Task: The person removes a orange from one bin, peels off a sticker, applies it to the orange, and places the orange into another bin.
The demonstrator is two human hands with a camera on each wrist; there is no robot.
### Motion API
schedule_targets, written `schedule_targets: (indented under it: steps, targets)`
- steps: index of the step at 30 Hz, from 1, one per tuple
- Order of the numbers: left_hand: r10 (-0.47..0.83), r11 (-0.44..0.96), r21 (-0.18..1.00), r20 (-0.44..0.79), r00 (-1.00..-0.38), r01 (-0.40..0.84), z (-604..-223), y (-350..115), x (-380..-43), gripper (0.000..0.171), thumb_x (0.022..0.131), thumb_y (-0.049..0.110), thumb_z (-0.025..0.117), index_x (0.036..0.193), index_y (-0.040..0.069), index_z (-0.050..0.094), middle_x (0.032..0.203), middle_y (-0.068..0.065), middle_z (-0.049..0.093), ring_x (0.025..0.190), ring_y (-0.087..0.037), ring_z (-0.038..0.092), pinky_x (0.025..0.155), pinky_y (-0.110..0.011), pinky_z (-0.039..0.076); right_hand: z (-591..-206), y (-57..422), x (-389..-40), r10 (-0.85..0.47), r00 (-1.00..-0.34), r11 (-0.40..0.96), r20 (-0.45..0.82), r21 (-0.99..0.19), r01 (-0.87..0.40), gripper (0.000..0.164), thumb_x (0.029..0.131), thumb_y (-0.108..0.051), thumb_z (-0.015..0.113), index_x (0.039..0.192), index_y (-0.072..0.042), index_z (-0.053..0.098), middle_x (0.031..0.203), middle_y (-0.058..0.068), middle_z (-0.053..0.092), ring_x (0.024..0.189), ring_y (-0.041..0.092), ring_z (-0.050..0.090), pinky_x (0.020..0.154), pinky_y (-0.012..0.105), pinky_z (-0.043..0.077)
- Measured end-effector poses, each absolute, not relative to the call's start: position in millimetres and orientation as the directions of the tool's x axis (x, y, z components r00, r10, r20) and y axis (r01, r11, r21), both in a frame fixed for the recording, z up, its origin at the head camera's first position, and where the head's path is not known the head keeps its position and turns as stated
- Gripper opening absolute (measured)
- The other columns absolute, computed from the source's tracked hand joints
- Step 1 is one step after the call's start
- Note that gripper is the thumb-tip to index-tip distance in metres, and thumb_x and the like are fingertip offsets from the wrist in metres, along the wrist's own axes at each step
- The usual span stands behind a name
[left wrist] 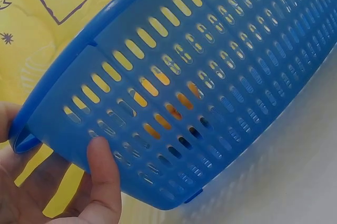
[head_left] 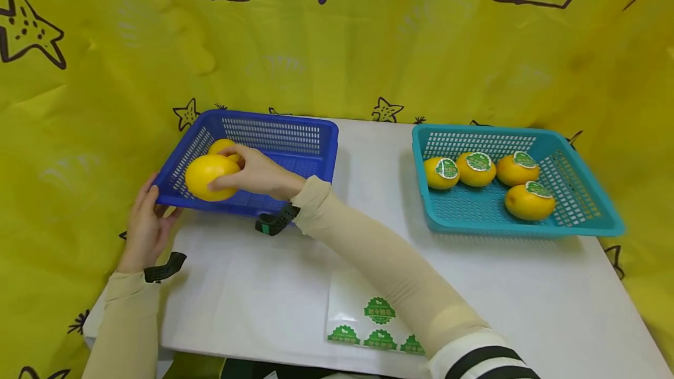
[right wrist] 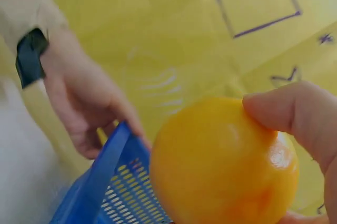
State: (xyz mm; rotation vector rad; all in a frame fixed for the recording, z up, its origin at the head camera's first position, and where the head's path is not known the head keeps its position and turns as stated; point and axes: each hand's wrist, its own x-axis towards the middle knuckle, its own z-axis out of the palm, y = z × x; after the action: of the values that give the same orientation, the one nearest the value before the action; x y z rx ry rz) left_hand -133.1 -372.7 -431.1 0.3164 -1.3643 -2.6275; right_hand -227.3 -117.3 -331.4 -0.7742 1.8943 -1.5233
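Note:
In the head view my right hand (head_left: 258, 171) holds a smooth, rounded yellow fruit (head_left: 207, 177) over the left end of a blue plastic basket (head_left: 263, 119). The right wrist view shows the thumb pressed on the glossy skin of that fruit (right wrist: 221, 161). Behind it, a second yellow fruit (head_left: 221, 146) is partly hidden. My left hand (head_left: 144, 230) grips the basket's near left corner. In the left wrist view its thumb (left wrist: 102, 168) lies against the slotted outer wall (left wrist: 174, 87), while yellow-orange patches show through the slots.
A teal basket (head_left: 518, 231) on the right holds several yellow fruits (head_left: 476, 169) with green-and-white stickers. On the white table (head_left: 247, 285) lies a sheet of green stickers (head_left: 379, 310), partly under my right forearm. A yellow patterned cloth (head_left: 358, 45) hangs behind.

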Motion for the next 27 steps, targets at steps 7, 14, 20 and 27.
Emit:
schedule_targets:
  steps: [7, 14, 20, 27]
  targets:
    - [-0.229, -0.595, 0.802, -0.106, -0.968, 0.053, -430.0, -374.7, -131.8, 0.058, 0.101, 0.026, 0.055, 0.154, 0.022, 0.031, 0.140, -0.001, 0.032, 0.113, -0.018, 0.044, 0.085, -0.029, 0.051, -318.8, -57.0, -201.3, -0.778, -0.628, 0.109, -0.025, -0.989, -0.095, 0.057, 0.086, -0.019, 0.075, 0.137, -0.012, 0.049, 0.118, 0.002, 0.057, 0.102, 0.020, 0.055, 0.086, 0.033, 0.051]
    - [-0.216, -0.627, 0.775, -0.076, -0.973, 0.078, -432.2, -373.4, -130.2, 0.056, 0.102, 0.022, 0.053, 0.153, 0.020, 0.030, 0.140, -0.004, 0.033, 0.109, -0.018, 0.049, 0.084, -0.030, 0.051, -324.5, 18.6, -178.3, -0.755, -0.655, 0.064, 0.037, -0.989, -0.130, 0.060, 0.085, -0.015, 0.075, 0.139, -0.013, 0.049, 0.130, 0.004, 0.054, 0.111, 0.023, 0.055, 0.091, 0.036, 0.050]
    - [-0.210, -0.641, 0.763, -0.063, -0.976, 0.089, -432.9, -372.0, -129.7, 0.056, 0.103, 0.019, 0.050, 0.154, 0.019, 0.029, 0.138, -0.004, 0.034, 0.106, -0.018, 0.049, 0.082, -0.030, 0.051, -347.3, 82.7, -162.2, -0.659, -0.752, 0.097, -0.013, -0.993, -0.068, 0.064, 0.085, -0.014, 0.076, 0.140, -0.005, 0.045, 0.134, 0.008, 0.051, 0.116, 0.027, 0.052, 0.094, 0.037, 0.048]
    - [-0.202, -0.622, 0.779, -0.060, -0.977, 0.080, -431.2, -371.2, -128.2, 0.056, 0.103, 0.021, 0.051, 0.154, 0.019, 0.028, 0.140, -0.004, 0.033, 0.109, -0.018, 0.049, 0.083, -0.030, 0.051, -392.0, 134.6, -146.5, -0.532, -0.838, 0.191, -0.117, -0.982, 0.016, 0.065, 0.086, -0.018, 0.076, 0.140, -0.002, 0.044, 0.137, 0.013, 0.049, 0.121, 0.031, 0.050, 0.098, 0.042, 0.045]
